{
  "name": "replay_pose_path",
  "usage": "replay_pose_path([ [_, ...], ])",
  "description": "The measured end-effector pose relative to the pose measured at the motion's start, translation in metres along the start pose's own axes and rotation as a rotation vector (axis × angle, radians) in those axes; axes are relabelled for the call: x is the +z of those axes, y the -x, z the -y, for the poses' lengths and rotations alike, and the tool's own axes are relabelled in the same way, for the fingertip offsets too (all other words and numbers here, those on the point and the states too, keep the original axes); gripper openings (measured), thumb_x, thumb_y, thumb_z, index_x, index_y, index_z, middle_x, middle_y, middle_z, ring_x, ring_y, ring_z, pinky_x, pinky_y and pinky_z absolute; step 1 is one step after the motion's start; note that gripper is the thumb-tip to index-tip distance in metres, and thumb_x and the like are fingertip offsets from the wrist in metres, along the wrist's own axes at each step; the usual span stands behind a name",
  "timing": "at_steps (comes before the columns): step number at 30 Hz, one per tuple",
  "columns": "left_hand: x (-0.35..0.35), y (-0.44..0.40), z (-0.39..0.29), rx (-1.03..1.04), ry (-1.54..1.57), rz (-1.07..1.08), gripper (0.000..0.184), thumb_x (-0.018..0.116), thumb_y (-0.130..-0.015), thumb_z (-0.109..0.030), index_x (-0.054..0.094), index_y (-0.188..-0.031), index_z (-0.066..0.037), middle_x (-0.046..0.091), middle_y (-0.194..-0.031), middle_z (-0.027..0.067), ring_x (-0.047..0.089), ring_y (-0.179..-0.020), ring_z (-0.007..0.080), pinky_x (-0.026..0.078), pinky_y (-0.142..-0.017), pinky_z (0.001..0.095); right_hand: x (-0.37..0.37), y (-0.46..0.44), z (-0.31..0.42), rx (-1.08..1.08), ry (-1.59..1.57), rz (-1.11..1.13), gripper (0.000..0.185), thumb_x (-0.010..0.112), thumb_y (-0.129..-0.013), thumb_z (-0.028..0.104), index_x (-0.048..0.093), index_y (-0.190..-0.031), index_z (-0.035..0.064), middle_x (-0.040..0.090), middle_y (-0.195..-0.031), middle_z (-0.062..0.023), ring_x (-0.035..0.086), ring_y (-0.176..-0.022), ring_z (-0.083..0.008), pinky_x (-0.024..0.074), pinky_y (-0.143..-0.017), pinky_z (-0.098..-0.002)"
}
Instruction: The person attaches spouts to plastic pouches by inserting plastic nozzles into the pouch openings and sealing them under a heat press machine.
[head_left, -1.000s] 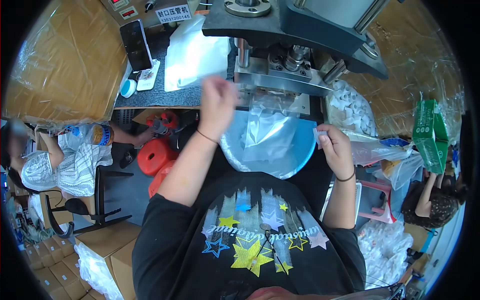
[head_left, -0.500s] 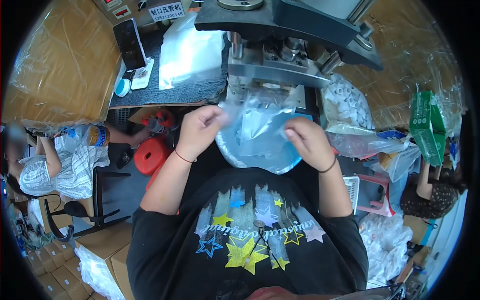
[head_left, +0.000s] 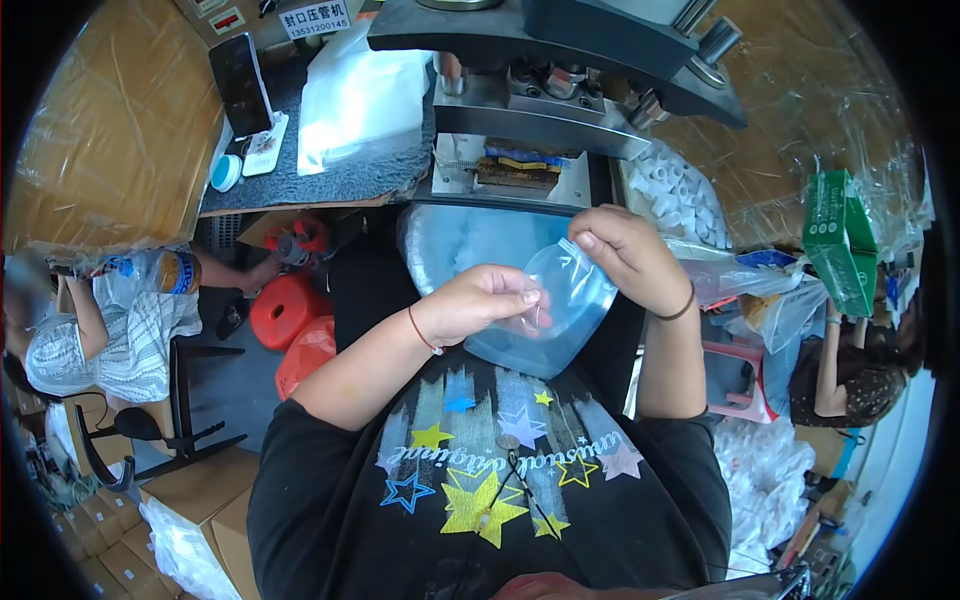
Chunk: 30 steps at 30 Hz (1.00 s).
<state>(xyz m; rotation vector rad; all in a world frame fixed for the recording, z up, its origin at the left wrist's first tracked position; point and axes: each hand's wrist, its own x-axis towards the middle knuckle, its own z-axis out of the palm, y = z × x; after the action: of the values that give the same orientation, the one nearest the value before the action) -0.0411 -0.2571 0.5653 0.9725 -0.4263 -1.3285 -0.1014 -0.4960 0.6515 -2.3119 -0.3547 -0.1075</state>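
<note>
A small clear plastic bag (head_left: 578,292) hangs between my hands above my lap. My right hand (head_left: 632,262) is closed on its upper corner, where a pale ridged edge shows by the thumb. At the left side of the bag, my left hand (head_left: 482,302) pinches it between thumb and fingers, with the fingertips showing through the film. Below and behind them lies a pale blue plastic-lined tub (head_left: 455,240), its contents hard to make out. Just beyond the tub is a press (head_left: 545,125) with a die block (head_left: 518,172) on its metal bed.
White short tubes (head_left: 675,190) fill a bag right of the press. On the left, a phone (head_left: 242,85) stands on a mat beside white plastic sheets (head_left: 365,100). A red stool (head_left: 287,312) is at lower left. Other people sit at both sides; a green box (head_left: 842,240) is at right.
My left hand has come down and right to the bag, and my right hand has risen slightly. The clear bag is now held between them. The press bed and die are more exposed.
</note>
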Motion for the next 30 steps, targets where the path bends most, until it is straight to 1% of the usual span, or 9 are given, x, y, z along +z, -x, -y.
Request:
replay_pose_path([
  [6,0.001,-0.004,0.000,-0.120,-0.061,-0.006,0.030,0.062,-0.103,-0.023,0.065,-0.121,0.000,0.073,-0.114,0.0159,0.074,-0.098,0.0231,0.059,-0.083,0.0322,-0.012,0.003,-0.005,-0.009,0.135,0.169,0.022,0.061,-0.099,0.023,0.068,-0.102,0.0033,0.069,-0.092,-0.0144,0.064,-0.091,-0.0337,0.0511,-0.083,-0.0432],
  [10,0.001,-0.007,0.000,-0.083,-0.017,-0.007,0.028,0.066,-0.099,-0.018,0.065,-0.121,0.000,0.073,-0.113,0.0149,0.073,-0.097,0.0202,0.058,-0.082,0.0307,-0.011,0.010,-0.019,-0.031,0.218,-0.086,0.027,0.063,-0.096,0.022,0.070,-0.115,0.0040,0.071,-0.108,-0.0168,0.065,-0.101,-0.0391,0.0510,-0.090,-0.0452],
  [13,-0.018,-0.010,0.001,-0.010,0.018,-0.088,0.028,0.067,-0.095,-0.011,0.065,-0.120,0.000,0.073,-0.112,0.0141,0.073,-0.097,0.0200,0.058,-0.082,0.0310,-0.033,0.016,-0.043,0.361,0.754,-0.319,0.025,0.069,-0.090,0.018,0.068,-0.113,0.0084,0.068,-0.104,-0.0169,0.067,-0.098,-0.0387,0.0534,-0.082,-0.0474],
  [16,-0.038,-0.021,-0.023,0.075,-0.018,-0.140,0.027,0.067,-0.092,-0.006,0.065,-0.119,0.001,0.073,-0.109,0.0129,0.073,-0.095,0.0196,0.058,-0.083,0.0315,-0.043,0.030,-0.077,0.513,0.817,-0.156,0.028,0.074,-0.081,0.012,0.065,-0.108,0.0101,0.066,-0.101,-0.0162,0.065,-0.095,-0.0401,0.0520,-0.078,-0.0487],
  [22,-0.068,-0.036,-0.037,0.128,0.093,-0.195,0.028,0.069,-0.090,-0.004,0.064,-0.117,0.004,0.071,-0.103,0.0112,0.070,-0.090,0.0181,0.057,-0.083,0.0308,-0.035,0.036,-0.098,0.497,0.785,-0.202,0.031,0.076,-0.079,0.010,0.063,-0.106,0.0086,0.065,-0.103,-0.0164,0.065,-0.094,-0.0404,0.0522,-0.078,-0.0483],
  [26,-0.062,-0.026,-0.035,0.432,-0.331,-0.653,0.035,0.073,-0.094,-0.015,0.048,-0.112,0.000,0.061,-0.093,0.0083,0.068,-0.082,0.0172,0.056,-0.072,0.0287,-0.035,0.044,-0.095,0.565,0.764,-0.281,0.031,0.076,-0.079,0.012,0.065,-0.108,0.0066,0.067,-0.098,-0.0159,0.065,-0.093,-0.0386,0.0529,-0.079,-0.0468],
  [27,-0.072,-0.020,-0.050,0.492,-0.461,-0.821,0.033,0.073,-0.093,-0.021,0.050,-0.102,-0.001,0.060,-0.100,0.0139,0.065,-0.090,0.0201,0.053,-0.074,0.0357,-0.035,0.046,-0.096,0.597,0.743,-0.261,0.031,0.076,-0.080,0.013,0.066,-0.108,0.0064,0.067,-0.097,-0.0159,0.066,-0.093,-0.0383,0.0531,-0.079,-0.0465],
  [28,-0.103,-0.020,-0.051,0.651,-0.702,-1.067,0.032,0.068,-0.095,-0.021,0.050,-0.110,0.002,0.059,-0.104,0.0180,0.063,-0.102,0.0280,0.052,-0.084,0.0405,-0.033,0.043,-0.098,0.611,0.769,-0.244,0.028,0.072,-0.083,0.014,0.067,-0.109,0.0060,0.067,-0.095,-0.0153,0.066,-0.092,-0.0373,0.0533,-0.079,-0.0451],
  [30,-0.118,0.002,-0.086,0.884,-1.583,-1.259,0.050,0.060,-0.098,-0.022,0.046,-0.139,0.003,0.054,-0.131,0.0294,0.051,-0.126,0.0446,0.040,-0.107,0.0488,-0.029,0.043,-0.102,0.507,0.824,-0.303,0.026,0.069,-0.084,0.014,0.066,-0.109,0.0054,0.067,-0.096,-0.0159,0.065,-0.091,-0.0378,0.0532,-0.079,-0.0450],
])
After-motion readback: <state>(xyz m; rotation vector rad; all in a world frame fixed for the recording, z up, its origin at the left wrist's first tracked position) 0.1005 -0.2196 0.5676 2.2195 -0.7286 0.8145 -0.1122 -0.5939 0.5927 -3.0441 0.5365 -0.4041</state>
